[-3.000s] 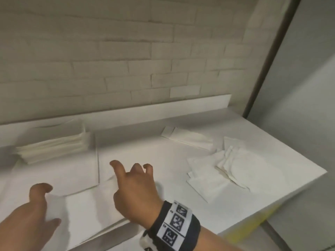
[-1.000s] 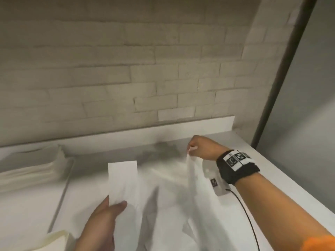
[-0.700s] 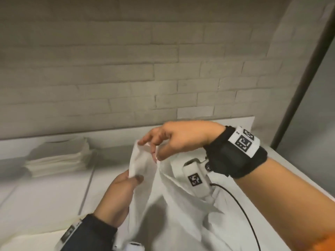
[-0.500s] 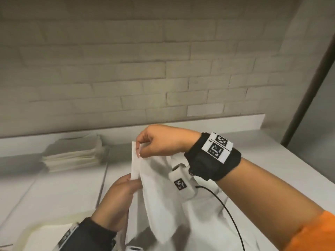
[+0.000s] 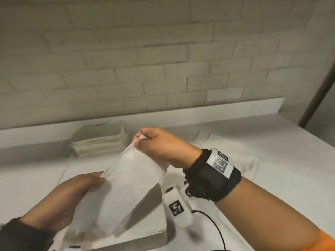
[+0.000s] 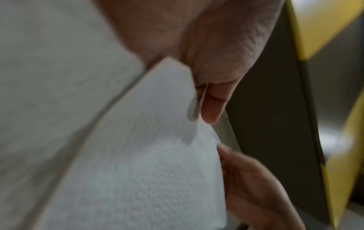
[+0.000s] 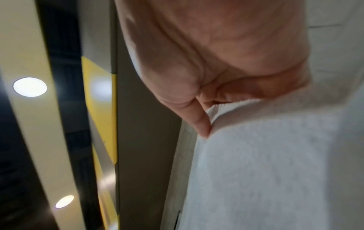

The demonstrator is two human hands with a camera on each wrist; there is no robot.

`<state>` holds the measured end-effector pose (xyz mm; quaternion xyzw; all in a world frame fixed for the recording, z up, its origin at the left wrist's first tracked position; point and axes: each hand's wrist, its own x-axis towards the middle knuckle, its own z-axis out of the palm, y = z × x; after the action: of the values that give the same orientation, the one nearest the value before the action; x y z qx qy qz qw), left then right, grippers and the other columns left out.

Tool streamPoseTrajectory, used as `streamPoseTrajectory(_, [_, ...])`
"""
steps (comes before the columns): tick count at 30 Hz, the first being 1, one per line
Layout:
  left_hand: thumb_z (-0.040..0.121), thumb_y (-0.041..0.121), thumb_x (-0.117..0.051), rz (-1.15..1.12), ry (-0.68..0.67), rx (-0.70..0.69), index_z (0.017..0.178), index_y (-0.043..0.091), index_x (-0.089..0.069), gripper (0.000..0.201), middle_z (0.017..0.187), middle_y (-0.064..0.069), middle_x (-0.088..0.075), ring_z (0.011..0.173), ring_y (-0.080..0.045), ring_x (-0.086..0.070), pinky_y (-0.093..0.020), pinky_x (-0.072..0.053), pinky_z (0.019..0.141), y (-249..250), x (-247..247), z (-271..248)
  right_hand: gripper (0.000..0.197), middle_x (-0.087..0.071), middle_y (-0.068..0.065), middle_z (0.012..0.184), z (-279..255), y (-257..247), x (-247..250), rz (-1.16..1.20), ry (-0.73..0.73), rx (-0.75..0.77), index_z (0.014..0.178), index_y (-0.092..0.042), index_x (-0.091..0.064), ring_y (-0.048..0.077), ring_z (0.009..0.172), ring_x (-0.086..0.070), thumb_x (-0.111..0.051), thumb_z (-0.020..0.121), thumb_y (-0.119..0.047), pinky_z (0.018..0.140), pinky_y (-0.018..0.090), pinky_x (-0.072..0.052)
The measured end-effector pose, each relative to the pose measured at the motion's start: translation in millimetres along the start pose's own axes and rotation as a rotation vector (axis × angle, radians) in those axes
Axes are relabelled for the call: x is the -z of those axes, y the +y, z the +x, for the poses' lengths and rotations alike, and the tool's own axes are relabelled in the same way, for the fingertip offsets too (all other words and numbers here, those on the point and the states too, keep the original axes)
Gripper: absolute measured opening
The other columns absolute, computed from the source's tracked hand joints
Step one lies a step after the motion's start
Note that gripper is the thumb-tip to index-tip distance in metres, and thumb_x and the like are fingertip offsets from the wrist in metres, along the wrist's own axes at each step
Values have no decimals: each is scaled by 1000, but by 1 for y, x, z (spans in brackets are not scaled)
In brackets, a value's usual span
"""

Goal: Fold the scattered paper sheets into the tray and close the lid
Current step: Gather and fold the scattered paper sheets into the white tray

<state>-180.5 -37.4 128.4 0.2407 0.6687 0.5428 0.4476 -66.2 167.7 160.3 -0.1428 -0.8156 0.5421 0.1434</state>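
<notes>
A white paper sheet (image 5: 130, 187) is stretched at a slant between both hands, above the cream tray (image 5: 157, 232). My right hand (image 5: 138, 140) pinches its upper corner. My left hand (image 5: 101, 178) holds its left edge, thumb on top. In the left wrist view the thumb (image 6: 212, 105) presses the embossed sheet (image 6: 138, 155). In the right wrist view curled fingers (image 7: 202, 124) pinch the sheet (image 7: 275, 155) at its edge. The sheet hides most of the tray's inside.
A stack of folded white sheets (image 5: 101, 144) lies at the back by the brick wall. More loose sheets (image 5: 250, 160) lie on the white counter (image 5: 290, 178) to the right, behind my right wrist. A cable (image 5: 215, 227) trails from the right wrist camera.
My right hand lifted a sheet from the right and brought it to my left hand. The sheet hung upright between them; now it is pulled out at a slant over the tray.
</notes>
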Motion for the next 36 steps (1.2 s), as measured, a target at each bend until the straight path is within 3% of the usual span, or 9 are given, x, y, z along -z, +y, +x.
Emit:
streamPoseTrajectory(2, [32, 38, -95, -71, -55, 17, 109, 4, -71, 88, 115, -28, -66, 106, -50, -62, -45, -50, 85, -7, 19, 5, 10, -58, -1, 74, -4, 8, -9, 100, 59, -63, 87, -16, -58, 12, 62, -55, -54, 96, -15, 56, 22, -44])
streamPoseTrajectory(5, [36, 39, -97, 133, -111, -72, 108, 13, -71, 80, 104, -24, -67, 91, -41, -67, -41, -54, 76, -12, 32, 10, 11, -67, 5, 92, -10, 24, -26, -12, 190, -148, 90, -15, -62, 22, 76, -63, -54, 96, -20, 65, 27, -47])
streamPoseTrajectory(9, [57, 26, -76, 510, -22, -154, 91, 30, -72, 34, 80, -9, -65, 70, -20, -64, -30, -46, 71, -21, 35, 19, 15, -67, 2, 106, -19, 45, -50, -170, 250, -167, 99, -11, -66, 14, 89, -57, -53, 97, -18, 67, 18, -41])
streamPoseTrajectory(14, [75, 19, -63, 840, -21, -258, 86, 35, -68, 20, 77, 5, -71, 65, -12, -65, -31, -49, 66, -22, 41, 27, 7, -61, -5, 101, -29, 49, -55, -212, 260, -191, 93, -18, -58, 15, 92, -58, -52, 97, -18, 67, 14, -40])
streamPoseTrajectory(18, [84, 6, -64, 1012, -23, -305, 79, 26, -69, 21, 71, 10, -69, 59, -4, -58, -27, -47, 63, -19, 49, 31, 7, -56, -7, 80, -37, 40, -48, -224, 148, -258, 87, -18, -57, 11, 67, -52, -53, 92, -18, 57, 20, -40])
streamPoseTrajectory(23, [84, 13, -66, 1119, -159, -254, 72, 24, -65, 16, 65, 16, -66, 55, -1, -56, -19, -44, 58, -16, 52, 37, 15, -60, 1, 71, -43, 36, -50, -193, -27, -385, 73, -19, -60, 23, 66, -59, -62, 81, -7, 63, 32, -50])
streamPoseTrajectory(31, [84, 31, -62, 1392, -376, -150, 62, 36, -52, 24, 64, 16, -51, 61, 0, -46, -19, -36, 59, -14, 36, 47, 10, -49, -3, 69, -42, 22, -59, -635, -217, -418, 79, -13, -57, 14, 61, -45, -55, 89, -16, 52, 23, -34])
streamPoseTrajectory(34, [79, 45, -61, 1442, -387, -137, 77, 36, -52, 13, 79, 16, -54, 72, -2, -51, -24, -44, 68, -14, 29, 48, 8, -52, 1, 73, -42, 23, -65, -729, -241, -345, 81, -10, -59, 18, 64, -47, -55, 87, -12, 51, 24, -34])
streamPoseTrajectory(36, [75, 51, -65, 1351, -384, -150, 107, 43, -46, 38, 103, 21, -58, 96, -1, -56, -25, -48, 87, -12, 29, 45, 5, -58, 0, 76, -45, 19, -63, -651, -176, -220, 82, -10, -63, 16, 67, -51, -61, 85, -13, 55, 24, -39])
